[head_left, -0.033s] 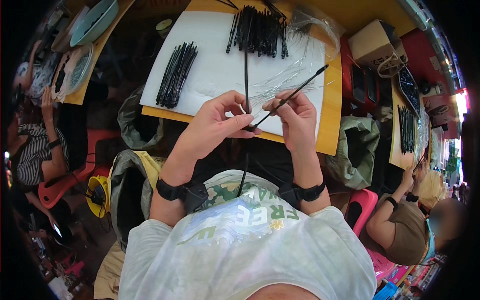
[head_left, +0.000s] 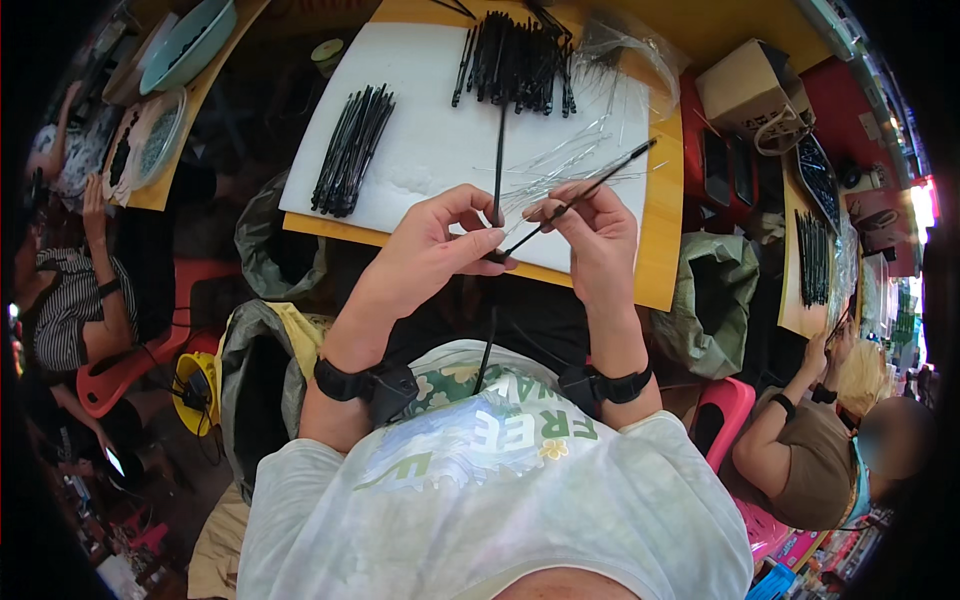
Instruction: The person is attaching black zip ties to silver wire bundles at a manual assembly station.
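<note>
My left hand [head_left: 450, 238] is closed, thumb and fingers pinching the lower end of a thin black rod [head_left: 499, 150] that stands up toward the far pile. From the same pinch a second black length [head_left: 620, 166] slants up to the right, crossing my right hand [head_left: 592, 235]. Whether both lengths are one bent piece is hidden by the fingers. My right thumb and fingers are closed round the slanting length. Just beyond the hands, loose thin silvery wires [head_left: 560, 160] lie on a white board [head_left: 425, 110].
On the board lie a bundle of black rods [head_left: 352, 150] at left and a larger pile [head_left: 515, 60] at the far side. A clear plastic bag [head_left: 635, 50] sits far right. Open sacks [head_left: 708, 300] flank the wooden table [head_left: 655, 280]. Another person [head_left: 800, 445] works at right.
Both hands have shifted very slightly. The upright rod's top has tipped a little to the right, and the slanting length's tip is slightly lower. Both grips look the same.
</note>
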Tool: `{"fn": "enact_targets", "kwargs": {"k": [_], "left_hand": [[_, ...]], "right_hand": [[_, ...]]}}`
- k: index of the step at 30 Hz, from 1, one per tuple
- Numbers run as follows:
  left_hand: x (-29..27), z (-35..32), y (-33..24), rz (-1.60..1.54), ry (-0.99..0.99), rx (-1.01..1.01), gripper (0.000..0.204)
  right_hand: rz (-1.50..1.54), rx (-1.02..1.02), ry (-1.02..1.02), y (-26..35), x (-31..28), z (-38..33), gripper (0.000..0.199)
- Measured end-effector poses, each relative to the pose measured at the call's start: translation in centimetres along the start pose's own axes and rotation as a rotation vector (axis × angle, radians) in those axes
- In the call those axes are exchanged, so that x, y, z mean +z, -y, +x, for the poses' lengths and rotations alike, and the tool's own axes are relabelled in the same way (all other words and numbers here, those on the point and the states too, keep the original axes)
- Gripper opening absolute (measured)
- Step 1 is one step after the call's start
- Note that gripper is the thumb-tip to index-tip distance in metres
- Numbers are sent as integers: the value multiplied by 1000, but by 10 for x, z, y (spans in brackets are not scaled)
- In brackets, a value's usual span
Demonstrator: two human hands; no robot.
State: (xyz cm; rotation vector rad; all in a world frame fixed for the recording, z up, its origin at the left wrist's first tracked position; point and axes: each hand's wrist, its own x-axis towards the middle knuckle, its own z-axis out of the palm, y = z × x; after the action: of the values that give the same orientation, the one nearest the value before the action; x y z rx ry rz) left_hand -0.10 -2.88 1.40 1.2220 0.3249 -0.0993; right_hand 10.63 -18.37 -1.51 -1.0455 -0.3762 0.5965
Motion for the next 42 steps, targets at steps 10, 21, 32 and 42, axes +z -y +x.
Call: {"fn": "enact_targets", "kwargs": {"k": [10, 21, 32, 42], "left_hand": [[-3, 14, 18, 35, 126, -73, 12], [-10, 16, 25, 89, 77, -50, 12], [-14, 17, 28, 173, 67, -51, 11], [-30, 1, 29, 162, 83, -12, 13]], "right_hand": [[-323, -40, 80, 5, -8, 1, 8], [-409, 71, 31, 16, 0, 2, 24], [-558, 168, -24, 11, 13, 8, 22], [-28, 301, 115, 6, 14, 1, 15]]}}
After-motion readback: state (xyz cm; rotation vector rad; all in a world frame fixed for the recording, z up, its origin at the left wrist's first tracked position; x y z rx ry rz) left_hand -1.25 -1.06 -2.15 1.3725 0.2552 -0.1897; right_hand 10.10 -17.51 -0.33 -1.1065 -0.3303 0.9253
